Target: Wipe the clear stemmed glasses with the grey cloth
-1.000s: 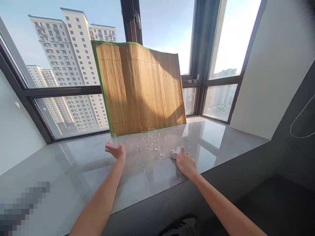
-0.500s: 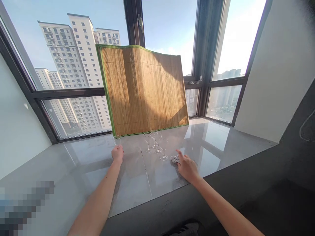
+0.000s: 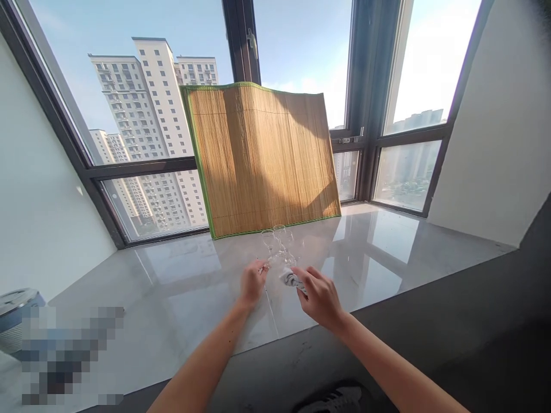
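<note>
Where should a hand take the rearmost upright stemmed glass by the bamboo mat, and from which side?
Grip the rearmost glass by its thin stem, just under the bowl, probably coming from above or from the right. It stands upright, close among the other glasses, with the bamboo mat right behind it. The left hand and right hand with the cloth crowd the near side.

Left hand [image 3: 252, 282] fingers curled, right hand [image 3: 319, 297] closed, both arms outstretched

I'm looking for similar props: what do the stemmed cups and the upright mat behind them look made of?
The small clear stemmed cups look like glass: transparent, glossy, glinting. The tan slatted mat with green edging looks like bamboo or reed: fine parallel strips, matte.
</note>
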The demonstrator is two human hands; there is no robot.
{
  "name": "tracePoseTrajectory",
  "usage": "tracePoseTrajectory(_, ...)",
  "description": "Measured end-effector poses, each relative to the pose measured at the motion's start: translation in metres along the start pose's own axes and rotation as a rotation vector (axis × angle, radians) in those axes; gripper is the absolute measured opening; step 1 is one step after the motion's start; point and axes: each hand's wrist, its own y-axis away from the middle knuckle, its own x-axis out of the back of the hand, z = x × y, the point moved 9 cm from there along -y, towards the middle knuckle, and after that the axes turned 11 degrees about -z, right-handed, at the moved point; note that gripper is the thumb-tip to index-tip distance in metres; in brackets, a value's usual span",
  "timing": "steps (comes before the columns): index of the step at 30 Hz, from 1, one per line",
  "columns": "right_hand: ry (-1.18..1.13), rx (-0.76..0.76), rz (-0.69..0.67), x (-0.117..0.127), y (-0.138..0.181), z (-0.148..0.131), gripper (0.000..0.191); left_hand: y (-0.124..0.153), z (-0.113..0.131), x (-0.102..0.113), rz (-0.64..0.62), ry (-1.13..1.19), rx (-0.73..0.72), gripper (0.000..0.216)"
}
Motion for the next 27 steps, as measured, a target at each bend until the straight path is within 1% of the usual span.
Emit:
tracePoseTrajectory(2,0.017,-0.001,-0.067,-0.002,-0.011,-0.015,0.048,0.002,0.013,-0.002,-0.055,-0.093,-0.044,0.026)
tracePoseTrajectory(4,0.035,-0.002,-0.168,-0.008,-0.021,-0.026,0.050,0.005,0.021,-0.003,-0.119,-0.138,-0.072,0.030)
tracePoseTrajectory(6,0.050,-0.008,-0.247,-0.015,-0.028,-0.032,0.052,0.007,0.026,-0.004,-0.160,-0.168,-0.091,0.032)
tracePoseTrajectory(7,0.055,-0.025,-0.264,-0.016,-0.030,-0.032,0.052,0.008,0.027,-0.003,-0.164,-0.186,-0.099,0.034)
tracePoseTrajectory(9,0.061,-0.088,-0.251,-0.014,-0.032,-0.024,0.052,0.008,0.028,-0.002,-0.155,-0.220,-0.122,0.035)
tracePoseTrajectory(11,0.071,-0.171,-0.211,-0.007,-0.031,-0.009,0.052,0.008,0.028,-0.002,-0.139,-0.214,-0.154,0.035)
tracePoseTrajectory(14,0.077,-0.298,-0.181,0.000,-0.026,0.018,0.054,0.006,0.026,0.000,-0.102,-0.107,-0.179,0.031)
tracePoseTrajectory(17,0.030,-0.373,-0.220,-0.004,-0.019,0.033,0.058,0.005,0.019,0.001,-0.066,0.014,-0.142,0.029)
tracePoseTrajectory(19,-0.026,-0.373,-0.259,-0.011,-0.016,0.033,0.061,0.005,0.015,0.001,-0.057,0.019,-0.114,0.028)
tracePoseTrajectory(23,-0.121,-0.320,-0.300,-0.023,-0.015,0.022,0.062,0.005,0.010,0.002,-0.064,-0.110,-0.066,0.027)
tracePoseTrajectory(27,-0.156,-0.315,-0.244,-0.021,-0.018,0.022,0.058,0.005,0.006,0.009,-0.032,-0.216,-0.021,0.029)
